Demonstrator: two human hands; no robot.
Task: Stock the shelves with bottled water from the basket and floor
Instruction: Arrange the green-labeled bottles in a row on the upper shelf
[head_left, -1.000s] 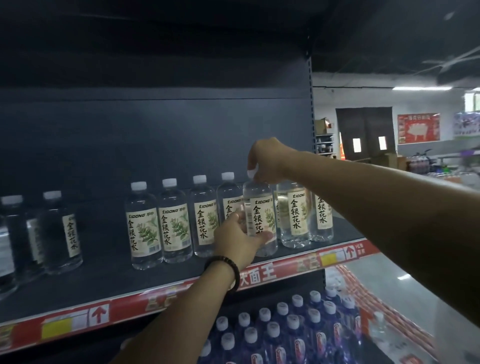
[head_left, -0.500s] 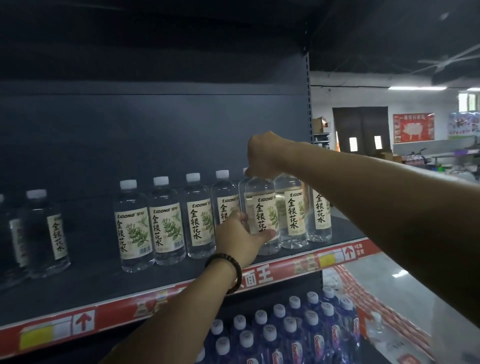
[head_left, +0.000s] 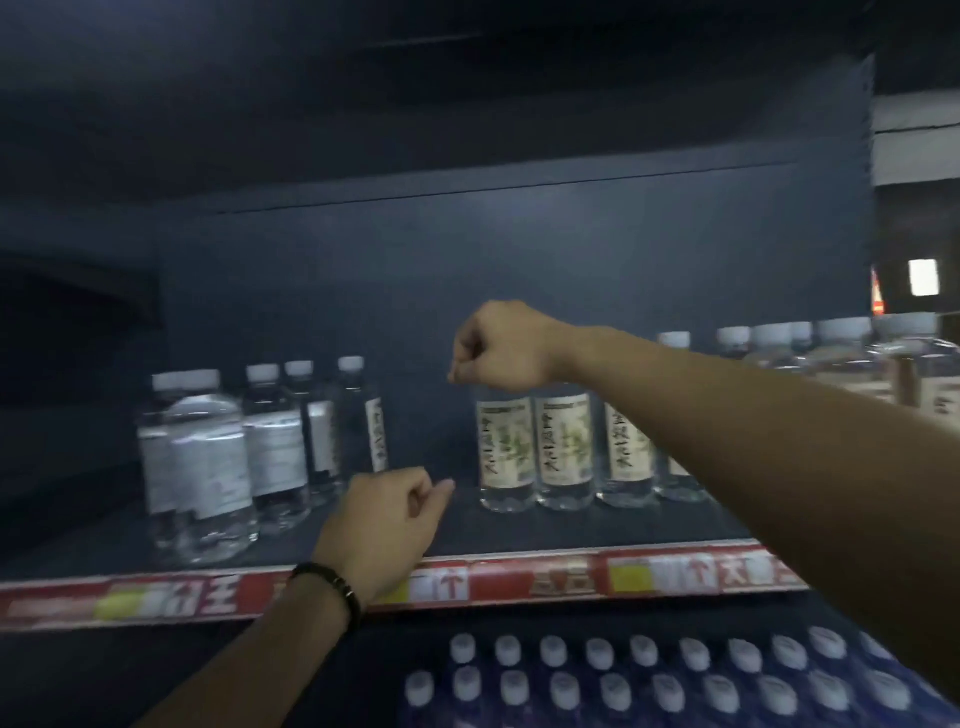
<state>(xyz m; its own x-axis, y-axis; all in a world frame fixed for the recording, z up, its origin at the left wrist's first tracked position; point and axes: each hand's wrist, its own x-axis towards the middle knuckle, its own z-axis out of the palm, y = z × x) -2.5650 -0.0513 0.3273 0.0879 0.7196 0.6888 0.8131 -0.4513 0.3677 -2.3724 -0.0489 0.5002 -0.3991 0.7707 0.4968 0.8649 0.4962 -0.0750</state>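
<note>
The dark shelf (head_left: 597, 530) with its red price strip (head_left: 519, 578) is blurred, and blue capped bottles (head_left: 649, 670) stand on the level below. Since a half second ago my left hand (head_left: 384, 525) released the bottle and is now curled on nothing. The row of water bottles (head_left: 535, 447) stands just right of that hand and directly under my right hand (head_left: 501, 348), a fist over their tops; I cannot tell if it holds a cap.

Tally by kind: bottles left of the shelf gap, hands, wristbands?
Bottles left of the gap: 5 (blurred; the front two overlap)
Hands: 2, left hand and right hand
Wristband: 1, on the left wrist
Total: 8
</note>
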